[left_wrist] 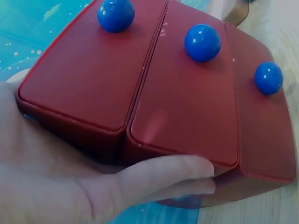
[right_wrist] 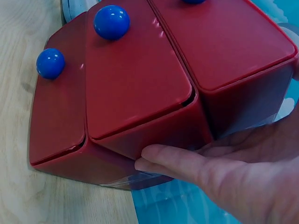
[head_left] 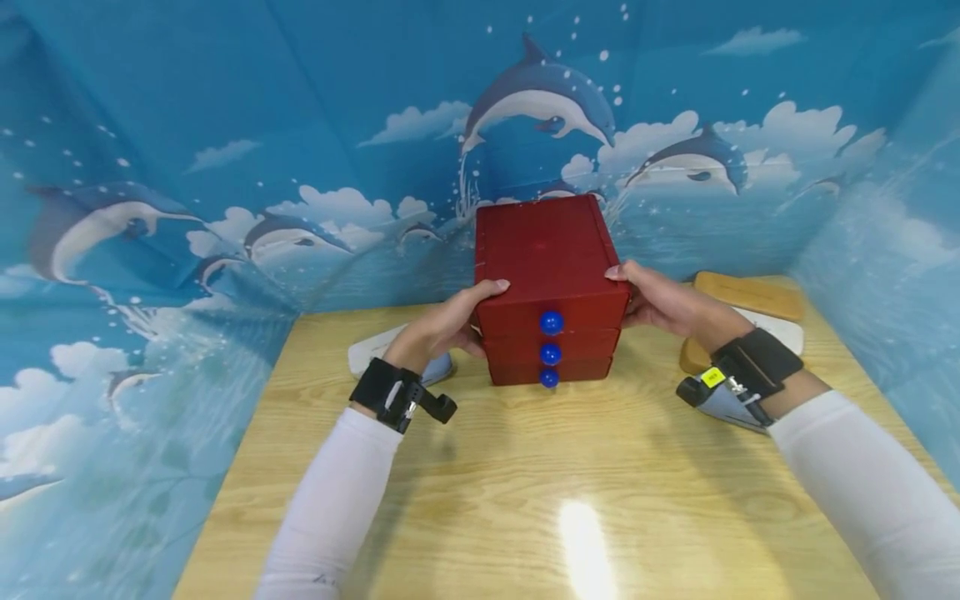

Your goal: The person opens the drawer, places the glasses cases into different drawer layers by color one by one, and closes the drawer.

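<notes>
A red three-drawer box [head_left: 546,246] with a round blue knob [head_left: 551,322] on each drawer stands at the back of the wooden table. My left hand [head_left: 450,321] holds its left side, thumb on the top edge and fingers along the side. On the opposite side my right hand [head_left: 660,300] grips it the same way. In the left wrist view, fingers [left_wrist: 163,175] lie against the sides of the stacked drawers [left_wrist: 187,102]. The right wrist view has fingertips [right_wrist: 159,156] against the middle drawer's side [right_wrist: 154,130]. All the drawers look pushed in.
Behind my right wrist lie rounded flat pieces, a tan one [head_left: 750,296], a white one [head_left: 783,333] and a light blue one [head_left: 731,408]. A white and blue piece [head_left: 367,350] sits partly behind my left wrist. A dolphin-print backdrop [head_left: 375,167] rises along the table [head_left: 487,500].
</notes>
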A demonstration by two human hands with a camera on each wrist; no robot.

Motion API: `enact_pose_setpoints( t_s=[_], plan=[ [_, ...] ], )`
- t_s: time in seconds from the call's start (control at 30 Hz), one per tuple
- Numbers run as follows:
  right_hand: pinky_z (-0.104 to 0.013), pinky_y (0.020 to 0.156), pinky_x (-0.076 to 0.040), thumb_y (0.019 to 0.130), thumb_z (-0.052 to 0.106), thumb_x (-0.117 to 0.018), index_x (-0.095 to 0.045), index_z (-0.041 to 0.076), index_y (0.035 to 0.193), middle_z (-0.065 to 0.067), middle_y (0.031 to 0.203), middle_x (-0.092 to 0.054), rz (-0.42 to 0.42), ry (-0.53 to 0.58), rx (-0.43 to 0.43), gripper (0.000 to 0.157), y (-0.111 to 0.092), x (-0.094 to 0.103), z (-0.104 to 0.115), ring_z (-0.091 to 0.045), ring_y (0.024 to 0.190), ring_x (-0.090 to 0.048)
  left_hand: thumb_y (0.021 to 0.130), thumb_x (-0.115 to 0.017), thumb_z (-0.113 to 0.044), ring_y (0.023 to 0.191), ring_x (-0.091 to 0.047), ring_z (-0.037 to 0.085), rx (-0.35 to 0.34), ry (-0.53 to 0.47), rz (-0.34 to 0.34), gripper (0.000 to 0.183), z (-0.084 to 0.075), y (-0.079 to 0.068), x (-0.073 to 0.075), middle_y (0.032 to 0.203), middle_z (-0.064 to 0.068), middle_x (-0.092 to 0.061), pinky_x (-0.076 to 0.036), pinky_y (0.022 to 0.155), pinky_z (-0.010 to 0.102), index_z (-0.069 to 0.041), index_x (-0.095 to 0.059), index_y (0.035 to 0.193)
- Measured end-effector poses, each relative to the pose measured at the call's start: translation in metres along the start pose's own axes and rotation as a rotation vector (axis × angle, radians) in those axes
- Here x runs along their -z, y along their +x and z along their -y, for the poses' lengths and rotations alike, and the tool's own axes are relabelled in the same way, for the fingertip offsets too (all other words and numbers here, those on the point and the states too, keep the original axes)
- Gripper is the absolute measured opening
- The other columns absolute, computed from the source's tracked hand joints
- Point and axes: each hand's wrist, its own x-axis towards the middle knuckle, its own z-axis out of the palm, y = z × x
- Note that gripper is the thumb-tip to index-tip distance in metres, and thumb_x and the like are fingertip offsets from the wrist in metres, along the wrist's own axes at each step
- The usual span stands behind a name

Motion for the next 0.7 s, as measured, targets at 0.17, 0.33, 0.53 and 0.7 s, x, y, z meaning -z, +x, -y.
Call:
enact_pose_setpoints(
  t_s=[0.17,0.33,0.53,0.7],
  plan=[
    [-0.047,0.088,-0.049,0.100,0.047,-0.037,-0.024,0.004,0.144,-0.018,0.129,-0.047,-0.007,0.001,-0.011,0.063,0.002,0.001,-0.002,-0.034,0.108,-0.056,0.091,-0.046,-0.061,0.096,-0.059,0.043,-0.015,-0.042,-0.046,0.057,0.001,-0.001,-0.004,0.113,0.020,-0.059,-0.052,0.072,0.055,-0.017,-0.047,0.127],
    [-0.051,0.090,-0.047,0.101,0.046,-0.035,-0.022,0.008,0.146,-0.020,0.135,-0.041,-0.012,0.012,-0.019,0.061,0.002,0.001,-0.003,-0.037,0.112,-0.053,0.091,-0.048,-0.057,0.096,-0.061,0.039,-0.015,-0.144,-0.115,0.056,0.002,0.000,-0.015,0.116,0.019,-0.057,-0.044,0.082,0.065,-0.017,-0.045,0.129],
    [-0.047,0.091,-0.047,0.098,0.057,-0.037,-0.029,0.004,0.144,-0.022,0.133,-0.045,-0.102,-0.070,-0.100,0.071,-0.014,-0.005,0.004,-0.034,0.110,-0.056,0.088,-0.050,-0.057,0.094,-0.061,0.037,-0.005,-0.187,-0.205,0.056,0.004,0.002,-0.022,0.115,0.019,-0.058,-0.045,0.080,0.065,-0.017,-0.046,0.127],
    [-0.037,0.074,-0.055,0.093,0.063,-0.040,-0.055,-0.008,0.117,-0.015,0.095,-0.067,-0.298,-0.343,-0.140,0.077,-0.048,-0.011,0.010,-0.024,0.084,-0.067,0.090,-0.051,-0.055,0.099,-0.059,0.035,-0.024,-0.191,-0.176,0.054,0.003,0.000,-0.019,0.118,0.017,-0.056,-0.046,0.084,0.060,-0.018,-0.045,0.129]
  ],
)
